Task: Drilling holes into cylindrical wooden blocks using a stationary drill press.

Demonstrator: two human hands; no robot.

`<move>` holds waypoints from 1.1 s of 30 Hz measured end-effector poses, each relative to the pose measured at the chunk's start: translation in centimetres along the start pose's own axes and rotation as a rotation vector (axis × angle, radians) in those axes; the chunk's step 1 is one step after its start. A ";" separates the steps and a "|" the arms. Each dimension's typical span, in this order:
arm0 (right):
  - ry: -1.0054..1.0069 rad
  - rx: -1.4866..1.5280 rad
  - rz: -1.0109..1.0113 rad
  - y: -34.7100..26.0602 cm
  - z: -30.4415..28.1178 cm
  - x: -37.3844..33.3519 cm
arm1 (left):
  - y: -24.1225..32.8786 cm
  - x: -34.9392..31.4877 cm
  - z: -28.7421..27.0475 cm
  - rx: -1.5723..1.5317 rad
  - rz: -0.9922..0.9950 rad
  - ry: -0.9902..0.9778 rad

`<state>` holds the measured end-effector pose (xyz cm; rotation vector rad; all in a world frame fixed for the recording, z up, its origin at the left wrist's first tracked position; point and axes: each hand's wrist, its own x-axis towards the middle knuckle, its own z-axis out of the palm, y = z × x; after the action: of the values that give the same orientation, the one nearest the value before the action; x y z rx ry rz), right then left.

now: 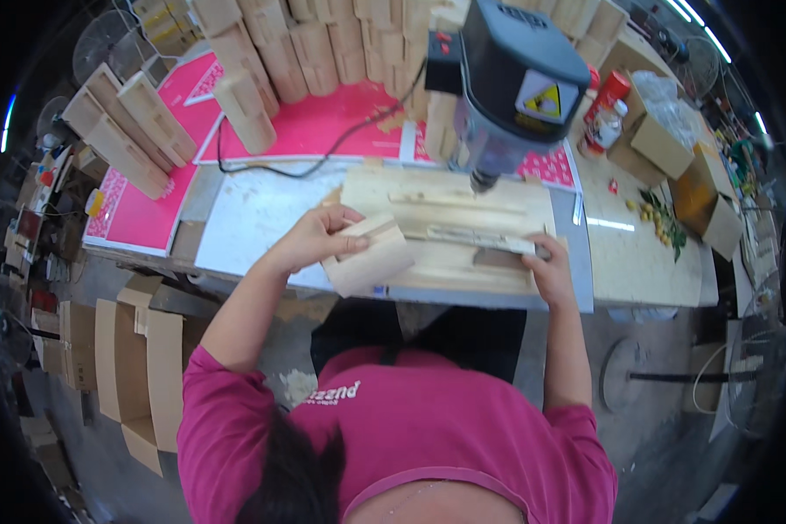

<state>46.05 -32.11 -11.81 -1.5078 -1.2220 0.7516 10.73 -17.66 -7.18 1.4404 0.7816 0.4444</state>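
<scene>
My left hand pinches a pale wooden block by its upper left edge. The block is tilted over the left part of a wooden jig board. On the board lies a long silvery metal piece, perhaps a clamp or fence. My right hand is closed around the right end of this metal piece, with the fingertips partly hidden. Above the board hangs the chuck of a dark bench drill. The block in my left hand is beside the chuck's left, apart from it.
Several upright wooden blocks stand at the back on pink sheets. More wooden blocks stand left. A black cable crosses the table. A bottle, a red can and cardboard boxes are right. An open carton sits on the floor.
</scene>
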 end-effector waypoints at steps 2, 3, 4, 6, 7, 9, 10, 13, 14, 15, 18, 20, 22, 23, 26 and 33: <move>-0.023 0.065 0.017 0.5 -0.3 0.1 | -0.7 1.2 0.4 0.041 -0.028 -0.042; -0.027 0.063 0.043 0.8 -0.5 0.2 | -0.8 1.8 0.5 0.075 -0.049 -0.078; -0.064 0.144 0.018 1.1 -0.6 0.4 | -0.9 2.3 0.5 0.068 -0.065 -0.081; -0.101 0.227 0.002 1.5 -0.8 0.6 | -0.9 3.4 0.8 0.146 -0.079 -0.116; -0.118 0.275 0.011 1.6 -0.9 0.6 | -0.6 3.7 1.0 0.190 -0.099 -0.127; -0.143 0.305 -0.002 1.5 -0.8 0.7 | 0.1 4.1 1.7 0.216 -0.079 -0.169; -0.147 0.305 0.003 1.4 -0.7 0.7 | 0.4 4.3 2.1 0.248 -0.050 -0.208; -0.182 0.274 -0.010 1.3 -0.5 0.7 | 0.4 5.1 2.5 0.351 -0.002 -0.226; -0.173 0.279 0.002 1.4 -0.5 0.6 | 0.3 5.2 2.5 0.425 -0.005 -0.209; -0.162 0.284 0.015 1.4 -0.5 0.5 | 0.2 5.2 2.6 0.421 -0.004 -0.209; -0.128 0.260 -0.036 1.0 -0.1 0.0 | 0.2 4.6 3.6 0.313 -0.104 -0.014; -0.129 0.263 -0.053 1.1 0.1 -0.1 | 0.3 3.3 5.6 -0.080 0.113 0.187; -0.135 0.264 -0.070 1.1 0.3 -0.2 | -2.7 3.4 6.9 -0.073 0.158 0.216; -0.127 0.248 -0.075 1.1 0.3 -0.2 | -4.0 3.4 7.8 -0.101 0.342 0.325; -0.105 0.226 -0.078 1.5 0.4 -0.3 | -4.8 1.9 9.1 -0.213 0.496 0.535; -0.060 0.237 -0.071 0.6 1.0 -1.0 | -7.1 -0.9 10.5 0.552 0.573 0.554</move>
<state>45.05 -32.76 -12.77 -1.2504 -1.1795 0.8675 16.27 -26.54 -14.43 2.1063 0.9662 1.1685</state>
